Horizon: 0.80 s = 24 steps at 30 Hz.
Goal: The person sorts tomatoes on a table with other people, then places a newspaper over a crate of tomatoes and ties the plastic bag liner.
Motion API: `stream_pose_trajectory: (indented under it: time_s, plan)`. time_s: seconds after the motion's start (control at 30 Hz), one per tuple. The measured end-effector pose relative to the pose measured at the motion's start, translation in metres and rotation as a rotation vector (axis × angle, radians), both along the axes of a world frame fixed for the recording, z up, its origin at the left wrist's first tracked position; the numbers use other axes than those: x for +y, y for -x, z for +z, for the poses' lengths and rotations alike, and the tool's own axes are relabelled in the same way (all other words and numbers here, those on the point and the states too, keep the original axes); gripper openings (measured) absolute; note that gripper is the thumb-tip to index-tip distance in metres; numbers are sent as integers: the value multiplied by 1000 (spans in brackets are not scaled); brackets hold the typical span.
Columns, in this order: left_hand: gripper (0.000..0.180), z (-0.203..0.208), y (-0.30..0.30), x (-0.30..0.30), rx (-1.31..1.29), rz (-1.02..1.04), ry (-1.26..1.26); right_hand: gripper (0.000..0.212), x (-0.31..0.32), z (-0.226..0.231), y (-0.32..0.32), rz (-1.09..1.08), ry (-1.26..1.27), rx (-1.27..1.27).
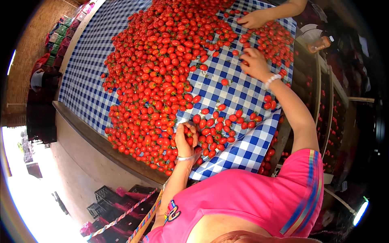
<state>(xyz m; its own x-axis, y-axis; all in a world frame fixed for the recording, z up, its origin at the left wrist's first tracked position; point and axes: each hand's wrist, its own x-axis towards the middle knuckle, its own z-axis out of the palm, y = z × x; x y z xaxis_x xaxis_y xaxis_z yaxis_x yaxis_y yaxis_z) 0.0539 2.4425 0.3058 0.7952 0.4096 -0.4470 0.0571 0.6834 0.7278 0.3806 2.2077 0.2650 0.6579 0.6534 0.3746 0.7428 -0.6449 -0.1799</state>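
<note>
A large heap of red cherry tomatoes [162,69] covers much of a blue-and-white checked cloth [227,162]. At the heap's near edge, my left hand [184,149] is curled around a few cherry tomatoes [189,140], and a thin band circles its wrist. Farther right, my right hand [256,65] reaches over the cloth wearing a beaded bracelet [272,81]. Its fingers are bent, with a cherry tomato [245,63] partly showing at the tips. Between my hands, one single tomato [224,82] lies on the cloth. A looser group of tomatoes [214,133] sits right of my left hand.
Another person's hand [255,19] touches the far right pile of tomatoes [274,42]. Off the table's right side are a bottle [320,44] and wooden-edged bins with tomatoes [334,123]. Dark crates [107,196] stand at lower left, near a striped cord [121,218]. Stacked crates [60,34] line the far left.
</note>
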Motion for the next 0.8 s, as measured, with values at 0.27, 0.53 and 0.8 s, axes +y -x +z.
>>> stream_pose_trajectory:
  time_s: [0.27,0.53,0.8]
  plan:
    - [30,8,-5,-3,92,25,18,28,-98,19,-40,-804,550,-10]
    - [25,8,-6,-6,49,-35,85,29,99,17,-25,-52,-148,278]
    - [41,9,-2,1,-40,-118,218,39,166,27,20,39,183,399]
